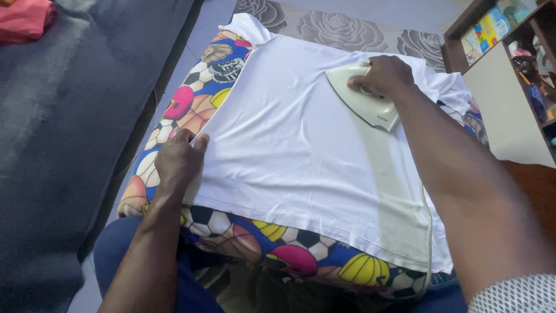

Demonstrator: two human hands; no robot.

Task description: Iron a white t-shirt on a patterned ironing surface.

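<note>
My right hand (387, 75) is gripping the handle of a pale cream electric iron (364, 99), fingers wrapped closed around it, soleplate sitting flat on a white cotton T-shirt (301, 150) near its far right corner. The shirt is lying spread over a padded board covered in bright ball-print fabric (197, 98), hem toward me, collar end away. My left hand (178, 160) is pressing palm-down on the shirt's left edge, fingers spread flat and holding nothing, half on the cover. Dark grey carpet (75, 116) is running along the left; a wooden shelf with books (492, 29) is standing at the far right.
</note>
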